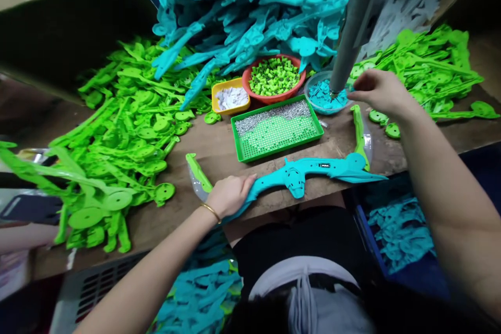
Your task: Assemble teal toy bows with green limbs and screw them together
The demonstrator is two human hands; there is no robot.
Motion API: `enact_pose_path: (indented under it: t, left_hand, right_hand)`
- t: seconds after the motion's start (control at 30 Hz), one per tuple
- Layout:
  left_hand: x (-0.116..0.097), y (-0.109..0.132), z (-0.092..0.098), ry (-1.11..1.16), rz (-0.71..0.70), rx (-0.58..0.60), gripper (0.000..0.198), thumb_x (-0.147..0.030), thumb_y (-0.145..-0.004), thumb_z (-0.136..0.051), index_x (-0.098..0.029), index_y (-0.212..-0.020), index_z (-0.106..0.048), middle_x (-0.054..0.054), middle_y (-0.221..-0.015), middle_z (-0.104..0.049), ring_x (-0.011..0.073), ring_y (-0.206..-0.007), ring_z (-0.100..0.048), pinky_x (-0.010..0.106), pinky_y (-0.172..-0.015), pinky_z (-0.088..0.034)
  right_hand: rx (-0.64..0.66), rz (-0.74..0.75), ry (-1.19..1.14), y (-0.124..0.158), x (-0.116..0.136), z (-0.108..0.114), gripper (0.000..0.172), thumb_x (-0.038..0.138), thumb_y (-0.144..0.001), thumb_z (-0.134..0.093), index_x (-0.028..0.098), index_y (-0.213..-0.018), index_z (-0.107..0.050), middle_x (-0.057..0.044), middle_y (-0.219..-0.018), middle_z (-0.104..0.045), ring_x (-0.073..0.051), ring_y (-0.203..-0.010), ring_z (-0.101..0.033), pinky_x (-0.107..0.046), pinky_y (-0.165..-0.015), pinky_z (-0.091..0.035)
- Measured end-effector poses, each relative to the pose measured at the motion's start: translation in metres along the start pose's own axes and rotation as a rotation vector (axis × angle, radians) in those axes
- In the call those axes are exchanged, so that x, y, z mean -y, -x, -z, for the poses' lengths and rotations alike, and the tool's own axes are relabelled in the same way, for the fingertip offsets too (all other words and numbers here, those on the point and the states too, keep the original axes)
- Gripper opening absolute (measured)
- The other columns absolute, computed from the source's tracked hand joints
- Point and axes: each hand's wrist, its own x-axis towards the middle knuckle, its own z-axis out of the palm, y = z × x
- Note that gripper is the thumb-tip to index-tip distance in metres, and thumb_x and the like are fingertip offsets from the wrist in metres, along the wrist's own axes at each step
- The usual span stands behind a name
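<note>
A turquoise plastic toy bow [274, 177] lies along the front edge of the table, with a lime green limb [359, 135] at its right end and another green limb [199, 173] at its left. My left hand [230, 195] is closed around the bow's left part. At the right, my right hand [378, 93] is raised beside a clear bowl of small turquoise pieces [326, 95], fingers bent and drawn together; whatever they hold, if anything, is hidden. A grey electric screwdriver [352, 31] hangs tip-down over that bowl, just left of my right hand.
A green perforated tray [279, 154] of screws sits behind the bow. Behind it are a yellow dish [230, 109] and a red bowl [274, 98] of green pieces. Green parts [133, 115] heap left and right; turquoise parts [250, 15] pile high behind. A blue crate [376, 250] stands below right.
</note>
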Motion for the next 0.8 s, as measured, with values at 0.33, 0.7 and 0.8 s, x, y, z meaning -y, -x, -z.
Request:
enact_pose_path:
  t: [0.33, 0.7, 0.8]
  left_hand:
    - [0.001, -0.007, -0.004, -0.038, 0.033, 0.025, 0.075, -0.055, -0.094, -0.008, -0.016, -0.091, -0.072, 0.018, -0.096, -0.073, 0.0335, -0.092, -0.069, 0.038, -0.075, -0.049]
    - [0.0, -0.006, -0.004, -0.022, 0.051, 0.019, 0.075, -0.055, -0.094, -0.008, -0.015, -0.088, -0.071, 0.019, -0.094, -0.073, 0.0359, -0.092, -0.069, 0.04, -0.075, -0.048]
    - [0.0, -0.006, -0.004, -0.024, 0.043, 0.02, 0.074, -0.054, -0.094, -0.008, -0.016, -0.086, -0.071, 0.019, -0.094, -0.073, 0.0354, -0.092, -0.069, 0.039, -0.075, -0.048]
  right_hand:
    - [0.545, 0.102, -0.15, 0.089, 0.027, -0.033, 0.016, 0.033, -0.074, -0.068, 0.02, -0.083, -0.069, 0.0, -0.073, -0.07, -0.013, -0.066, -0.064, -0.027, -0.063, -0.048]
    - [1.016, 0.286, 0.025, 0.052, 0.032, -0.043, 0.011, 0.03, -0.074, -0.068, 0.024, -0.08, -0.074, 0.002, -0.078, -0.071, -0.013, -0.07, -0.061, -0.024, -0.063, -0.042]
    - [1.071, 0.353, 0.061, 0.047, 0.038, -0.045, 0.008, 0.028, -0.074, -0.067, 0.024, -0.076, -0.073, 0.003, -0.076, -0.071, -0.012, -0.068, -0.06, -0.024, -0.062, -0.041]
